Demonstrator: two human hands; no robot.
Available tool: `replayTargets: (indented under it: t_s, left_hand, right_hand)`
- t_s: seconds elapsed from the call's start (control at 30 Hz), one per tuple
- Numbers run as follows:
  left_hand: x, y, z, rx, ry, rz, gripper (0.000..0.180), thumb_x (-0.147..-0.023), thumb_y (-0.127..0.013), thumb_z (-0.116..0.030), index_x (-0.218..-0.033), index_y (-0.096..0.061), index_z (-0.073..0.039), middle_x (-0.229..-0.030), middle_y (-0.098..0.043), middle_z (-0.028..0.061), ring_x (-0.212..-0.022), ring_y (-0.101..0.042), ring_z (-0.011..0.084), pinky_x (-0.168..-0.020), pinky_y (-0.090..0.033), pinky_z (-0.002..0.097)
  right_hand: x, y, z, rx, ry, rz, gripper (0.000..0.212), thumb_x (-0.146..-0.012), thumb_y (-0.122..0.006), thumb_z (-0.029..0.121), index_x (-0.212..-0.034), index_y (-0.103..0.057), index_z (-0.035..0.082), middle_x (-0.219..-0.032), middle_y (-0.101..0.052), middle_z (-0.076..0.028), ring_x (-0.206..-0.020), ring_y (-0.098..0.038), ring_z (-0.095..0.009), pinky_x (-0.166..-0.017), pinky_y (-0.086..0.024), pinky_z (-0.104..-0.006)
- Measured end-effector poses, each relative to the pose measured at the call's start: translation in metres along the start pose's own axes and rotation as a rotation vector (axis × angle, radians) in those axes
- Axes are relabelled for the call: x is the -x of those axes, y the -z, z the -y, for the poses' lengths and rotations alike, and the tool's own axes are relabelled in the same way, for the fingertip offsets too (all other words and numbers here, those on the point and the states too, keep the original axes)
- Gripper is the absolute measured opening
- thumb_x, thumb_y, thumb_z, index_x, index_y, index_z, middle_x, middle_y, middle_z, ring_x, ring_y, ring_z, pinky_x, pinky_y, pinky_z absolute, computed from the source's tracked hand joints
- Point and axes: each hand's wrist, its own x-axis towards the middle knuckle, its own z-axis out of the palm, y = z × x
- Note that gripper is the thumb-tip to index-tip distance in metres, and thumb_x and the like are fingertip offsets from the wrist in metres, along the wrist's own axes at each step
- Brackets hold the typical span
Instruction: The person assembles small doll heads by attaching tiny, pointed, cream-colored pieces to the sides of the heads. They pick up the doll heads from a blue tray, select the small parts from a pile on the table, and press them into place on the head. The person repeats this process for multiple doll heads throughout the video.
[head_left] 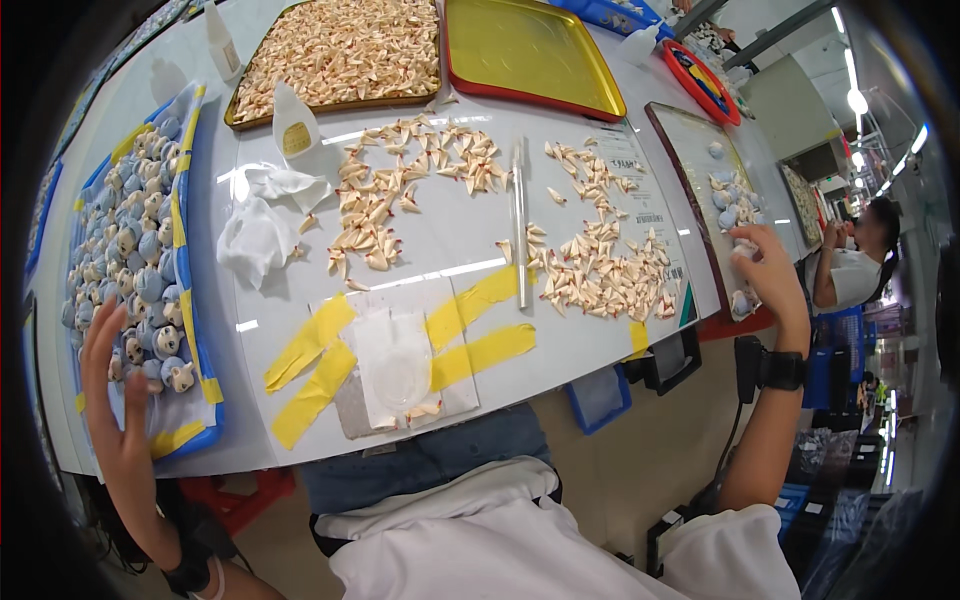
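My left hand (112, 400) is over the near edge of a blue, cloth-lined tray (205, 385). Its fingers are spread, beside many small blue-and-white doll heads (150, 240), and I see nothing held in it. On the far right, my right hand (772, 275) is above a shallow brown-edged tray (690, 190) that holds several more such heads. Its thumb and forefinger close on a small pale doll head (745, 248), partly covered by the fingers. Small cream pointed pieces with red tips (610, 265) lie in loose groups on the table between my hands.
A white pad (393, 365) is fixed by yellow tape at the table's front. A clear-looking rod (519, 220) lies mid-table. Behind stand a squeeze bottle (296, 125), a heaped tray (232, 115) and a yellow tray (535, 55). Crumpled tissue (255, 240) lies left. Another person (860, 260) sits far right.
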Motion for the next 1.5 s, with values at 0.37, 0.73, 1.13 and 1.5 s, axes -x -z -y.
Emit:
replayTargets:
  t_s: [0.37,0.73,1.13,1.5]
  left_hand:
    - [-0.005,-0.005,-0.010,-0.130,0.023,0.055,0.030,-0.088,-0.044,-0.014,-0.116,-0.053,-0.009,-0.129,-0.044,0.0091,-0.122,-0.038,0.0246,-0.099,-0.031,0.0361]
    - [0.013,-0.003,0.005,-0.099,0.272,-0.060,0.025,-0.091,-0.044,-0.015,-0.113,-0.053,-0.006,-0.125,-0.043,0.0099,-0.109,-0.046,0.0218,-0.083,-0.040,0.0297]
    - [0.019,-0.007,-0.044,-0.034,0.069,-0.097,0.021,-0.077,-0.054,0.000,-0.098,-0.055,-0.002,-0.108,-0.052,0.0118,-0.103,-0.049,0.0260,-0.087,-0.038,0.0331]
    - [0.019,0.003,-0.024,0.258,0.038,-0.216,0.024,-0.065,-0.064,0.008,-0.086,-0.056,0.000,-0.093,-0.054,0.0087,-0.085,-0.054,0.0155,-0.070,-0.044,0.0244]
  right_hand:
    - [-0.003,-0.019,0.134,-0.387,0.251,0.077,0.013,-0.074,-0.057,0.000,-0.086,-0.060,0.000,-0.076,-0.060,-0.009,-0.064,-0.056,-0.016,-0.063,-0.044,-0.0257]
    - [-0.026,-0.042,0.179,-0.347,0.602,0.096,0.015,-0.071,-0.054,0.001,-0.086,-0.057,-0.002,-0.082,-0.058,-0.015,-0.073,-0.056,-0.029,-0.065,-0.044,-0.0331]
    - [-0.003,-0.012,0.188,-0.246,0.552,-0.017,0.012,-0.074,-0.056,-0.002,-0.086,-0.059,-0.001,-0.081,-0.056,-0.008,-0.070,-0.052,-0.014,-0.063,-0.040,-0.0243]
    - [0.054,-0.002,0.192,-0.840,0.283,0.064,0.011,-0.075,-0.057,-0.010,-0.084,-0.057,-0.004,-0.088,-0.056,-0.007,-0.083,-0.055,-0.011,-0.077,-0.043,-0.0211]
